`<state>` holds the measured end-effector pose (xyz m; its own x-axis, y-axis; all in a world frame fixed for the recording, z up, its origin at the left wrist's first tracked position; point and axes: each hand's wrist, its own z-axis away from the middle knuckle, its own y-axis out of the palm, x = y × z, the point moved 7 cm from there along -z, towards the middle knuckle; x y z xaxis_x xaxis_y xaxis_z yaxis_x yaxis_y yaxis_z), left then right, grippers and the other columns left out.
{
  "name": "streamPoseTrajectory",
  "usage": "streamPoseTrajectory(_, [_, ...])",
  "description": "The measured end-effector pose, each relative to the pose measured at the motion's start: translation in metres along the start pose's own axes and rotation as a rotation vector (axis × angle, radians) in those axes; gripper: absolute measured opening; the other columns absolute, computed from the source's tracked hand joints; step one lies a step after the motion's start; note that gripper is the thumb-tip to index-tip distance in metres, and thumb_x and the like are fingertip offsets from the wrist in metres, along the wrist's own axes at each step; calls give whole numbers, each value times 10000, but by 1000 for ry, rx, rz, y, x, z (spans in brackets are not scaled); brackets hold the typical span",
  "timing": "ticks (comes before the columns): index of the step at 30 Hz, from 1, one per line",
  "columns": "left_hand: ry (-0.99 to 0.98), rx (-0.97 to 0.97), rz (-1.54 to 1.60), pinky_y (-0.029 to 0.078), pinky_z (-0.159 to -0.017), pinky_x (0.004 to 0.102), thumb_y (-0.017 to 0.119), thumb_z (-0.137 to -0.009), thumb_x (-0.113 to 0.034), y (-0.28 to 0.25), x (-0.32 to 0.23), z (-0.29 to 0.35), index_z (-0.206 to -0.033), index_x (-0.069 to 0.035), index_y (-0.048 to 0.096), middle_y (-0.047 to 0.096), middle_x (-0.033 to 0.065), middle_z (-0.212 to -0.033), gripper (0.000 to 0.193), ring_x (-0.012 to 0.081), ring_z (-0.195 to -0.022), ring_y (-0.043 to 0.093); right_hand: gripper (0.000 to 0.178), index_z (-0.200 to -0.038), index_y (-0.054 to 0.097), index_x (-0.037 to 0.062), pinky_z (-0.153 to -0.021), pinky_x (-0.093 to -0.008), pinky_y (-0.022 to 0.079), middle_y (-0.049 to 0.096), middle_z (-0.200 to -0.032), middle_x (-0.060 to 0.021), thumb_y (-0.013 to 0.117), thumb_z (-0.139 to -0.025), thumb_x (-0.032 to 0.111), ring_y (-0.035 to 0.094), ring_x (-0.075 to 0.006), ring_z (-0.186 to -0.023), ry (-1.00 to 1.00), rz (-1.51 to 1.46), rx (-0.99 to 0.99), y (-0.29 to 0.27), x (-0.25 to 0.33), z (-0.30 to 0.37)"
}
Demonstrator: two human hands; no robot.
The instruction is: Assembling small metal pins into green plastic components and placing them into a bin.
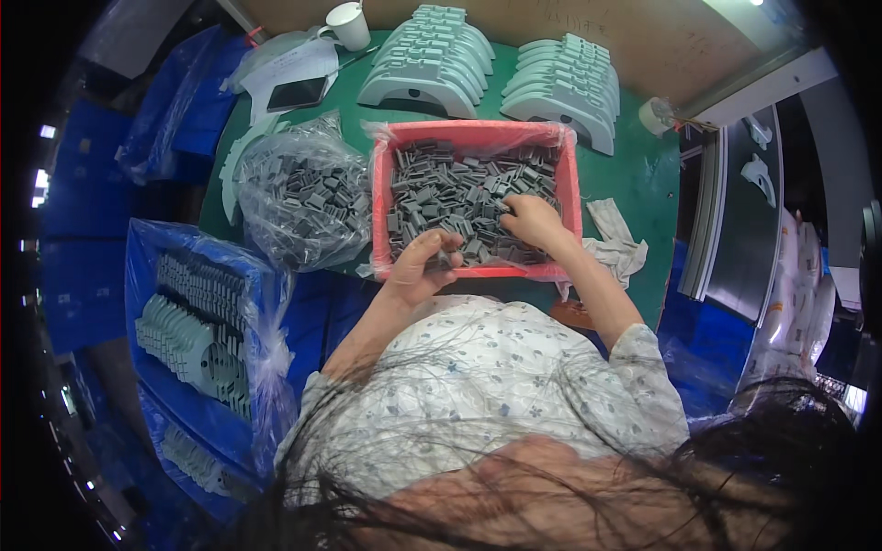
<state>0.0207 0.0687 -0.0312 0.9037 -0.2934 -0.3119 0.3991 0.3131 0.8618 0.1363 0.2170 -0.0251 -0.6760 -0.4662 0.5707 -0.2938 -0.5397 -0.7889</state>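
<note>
A red bin lined with clear plastic stands in front of me, filled with small grey plastic clips. Over its front left corner, my left hand is curled, palm up, round some of the grey clips. My right hand reaches into the bin from the right, its fingers pinched at the heap. What lies between those fingertips is too small to make out. Left of the bin, a clear plastic bag holds more of the same grey clips.
Two rows of pale green curved parts stand at the back of the green table. A white mug, a phone and paper lie back left. A rag is on the right. A blue crate with similar parts stands left.
</note>
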Motion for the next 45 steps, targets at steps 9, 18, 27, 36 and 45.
streamPoseTrajectory(9, [55,49,-126,499,-531,271,561,-814,-220,8,5,-2,-877,-83,534,460,2,-696,153,130,-611,506,197,-794,567,14,-577,-374,455,598,-756,-145,550,-719,195,585,-271,-676,-61,-42,-135,-21,-10,8])
streamPoseTrajectory(18, [122,-49,-617,438,-557,191,537,-810,-131,55,20,-28,-1242,-29,375,508,-13,-748,472,39,-603,471,109,-830,487,77,-393,-190,329,472,-614,14,546,-820,168,420,-55,-470,217,-1614,66,2,16,56])
streamPoseTrajectory(27, [263,79,-715,430,-551,193,541,-813,-113,70,18,-32,-1203,-32,427,569,31,-863,414,57,-675,506,133,-845,487,82,-390,-170,315,498,-660,21,512,-841,213,398,-21,-468,242,-1930,235,10,36,73])
streamPoseTrajectory(36, [124,160,-559,423,-536,203,526,-843,-183,52,26,-21,-1040,-55,500,558,24,-846,236,77,-599,491,152,-884,483,62,-365,-181,294,506,-667,-1,445,-868,208,392,-44,-428,314,-1379,192,13,30,82])
streamPoseTrajectory(45, [-123,238,-383,376,-484,236,459,-872,-284,53,49,-8,-1014,-60,449,523,57,-789,265,96,-524,448,267,-1092,495,23,-481,-171,361,514,-713,15,441,-859,140,440,-29,-581,83,-1040,333,-27,50,100])
